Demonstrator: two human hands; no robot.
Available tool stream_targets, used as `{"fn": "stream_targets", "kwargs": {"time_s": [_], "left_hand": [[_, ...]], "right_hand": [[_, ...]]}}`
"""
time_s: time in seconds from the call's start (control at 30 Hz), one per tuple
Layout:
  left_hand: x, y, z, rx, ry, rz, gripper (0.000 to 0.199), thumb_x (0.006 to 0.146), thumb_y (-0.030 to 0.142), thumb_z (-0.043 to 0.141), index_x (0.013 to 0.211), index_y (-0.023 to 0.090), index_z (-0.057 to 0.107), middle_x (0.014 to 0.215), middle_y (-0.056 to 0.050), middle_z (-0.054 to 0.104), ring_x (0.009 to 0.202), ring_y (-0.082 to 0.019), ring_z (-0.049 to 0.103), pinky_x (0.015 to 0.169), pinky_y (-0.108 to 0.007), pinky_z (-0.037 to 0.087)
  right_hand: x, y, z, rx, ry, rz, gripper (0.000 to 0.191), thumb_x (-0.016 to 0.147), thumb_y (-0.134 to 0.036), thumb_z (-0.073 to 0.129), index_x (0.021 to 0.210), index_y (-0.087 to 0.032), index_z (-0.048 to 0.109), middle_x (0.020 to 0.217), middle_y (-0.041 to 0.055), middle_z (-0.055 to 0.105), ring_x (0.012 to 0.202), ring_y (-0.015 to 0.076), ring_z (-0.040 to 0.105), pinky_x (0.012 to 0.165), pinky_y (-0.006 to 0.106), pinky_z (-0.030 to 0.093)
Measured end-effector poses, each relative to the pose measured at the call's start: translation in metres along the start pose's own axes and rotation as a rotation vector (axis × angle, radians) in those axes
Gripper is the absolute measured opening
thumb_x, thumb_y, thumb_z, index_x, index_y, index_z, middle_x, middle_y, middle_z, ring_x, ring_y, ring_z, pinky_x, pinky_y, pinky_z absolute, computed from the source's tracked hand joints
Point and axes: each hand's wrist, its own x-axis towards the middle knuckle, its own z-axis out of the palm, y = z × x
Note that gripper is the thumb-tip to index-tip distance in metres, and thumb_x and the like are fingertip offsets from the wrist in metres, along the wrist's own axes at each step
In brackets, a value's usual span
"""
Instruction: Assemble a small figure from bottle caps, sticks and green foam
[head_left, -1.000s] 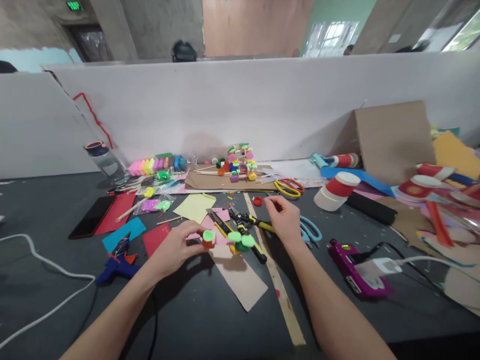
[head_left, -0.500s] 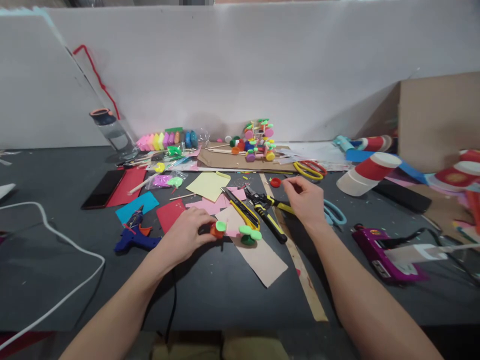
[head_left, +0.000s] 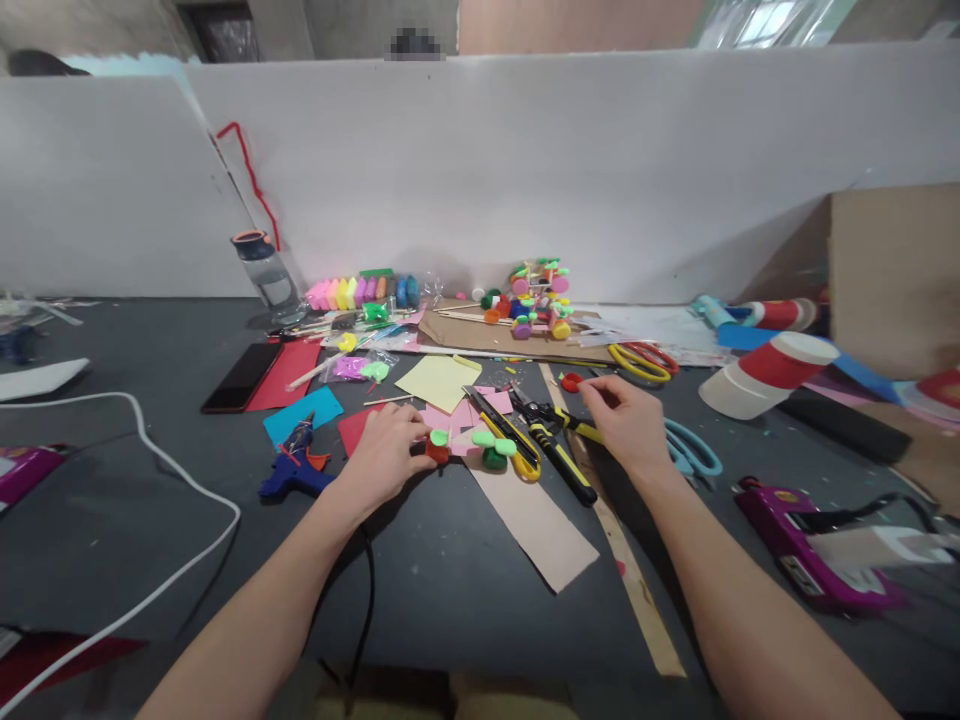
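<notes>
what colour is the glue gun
The glue gun is blue with an orange trigger; the head view shows it.

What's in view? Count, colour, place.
small piece: 1, red and green, centre
green piece: 1, two greens, near it
cap: 1, red, right of centre
utility knife: 1, yellow-black, centre
pliers: 1, yellow-black, centre
glue gun: 1, blue, left
phone: 1, black, left
bottle: 1, clear, back left
packs: several, multicoloured, back
model: 1, multicoloured, back centre
scissors: 2+, mixed, right
cups: several, red-white, right
boxy items: 2, magenta, both sides
paper pieces: many, mixed, throughout
left hand: 1, bare, holding small piece
right hand: 1, bare, fingertips by cap
</notes>
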Motion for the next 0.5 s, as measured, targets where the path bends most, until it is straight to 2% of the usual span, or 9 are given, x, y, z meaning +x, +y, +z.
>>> {"fn": "stream_targets", "kwargs": {"time_s": [0.13, 0.23, 0.37, 0.43, 0.5], "left_hand": [[-0.004, -0.008, -0.004, -0.043, 0.043, 0.033, 0.032, 0.09, 0.039, 0.066, 0.111, 0.016, 0.065, 0.12, -0.009, 0.065, 0.113, -0.026, 0.061, 0.097, -0.051, 0.049], [-0.007, -0.016, -0.013, -0.11, 0.137, 0.057, 0.032, 0.091, 0.038, 0.065, 0.115, 0.017, 0.065, 0.119, -0.009, 0.066, 0.111, -0.025, 0.062, 0.096, -0.049, 0.051], [-0.004, -0.024, -0.018, -0.141, 0.39, 0.005, 0.028, 0.095, 0.033, 0.059, 0.117, 0.016, 0.063, 0.12, -0.009, 0.066, 0.107, -0.023, 0.065, 0.091, -0.046, 0.055], [0.0, -0.027, -0.015, -0.107, 0.538, -0.039, 0.03, 0.095, 0.033, 0.06, 0.119, 0.016, 0.062, 0.123, -0.01, 0.064, 0.108, -0.024, 0.064, 0.092, -0.047, 0.055], [0.002, -0.029, -0.011, -0.057, 0.636, -0.051, 0.031, 0.095, 0.034, 0.06, 0.12, 0.017, 0.061, 0.124, -0.01, 0.063, 0.108, -0.024, 0.063, 0.092, -0.047, 0.054]], "right_hand": [[0.001, 0.0, -0.001, -0.003, -0.004, -0.026, 0.033, 0.096, -0.037, 0.06, 0.122, -0.017, 0.06, 0.122, 0.0081, 0.063, 0.103, 0.0213, 0.064, 0.087, 0.042, 0.057], [0.001, -0.002, -0.001, -0.002, 0.004, -0.059, 0.033, 0.096, -0.037, 0.06, 0.122, -0.017, 0.06, 0.122, 0.0083, 0.063, 0.103, 0.0212, 0.064, 0.087, 0.042, 0.057], [-0.001, -0.006, -0.002, -0.003, 0.029, -0.116, 0.033, 0.096, -0.037, 0.06, 0.122, -0.017, 0.06, 0.122, 0.0083, 0.063, 0.103, 0.0209, 0.064, 0.087, 0.042, 0.057], [-0.001, -0.01, -0.003, -0.01, 0.043, -0.14, 0.032, 0.096, -0.037, 0.06, 0.122, -0.017, 0.06, 0.122, 0.0084, 0.063, 0.103, 0.0208, 0.064, 0.087, 0.042, 0.057], [-0.002, -0.014, -0.005, -0.021, 0.054, -0.16, 0.032, 0.096, -0.037, 0.06, 0.122, -0.017, 0.06, 0.122, 0.0085, 0.063, 0.103, 0.0207, 0.064, 0.087, 0.042, 0.057]]}}
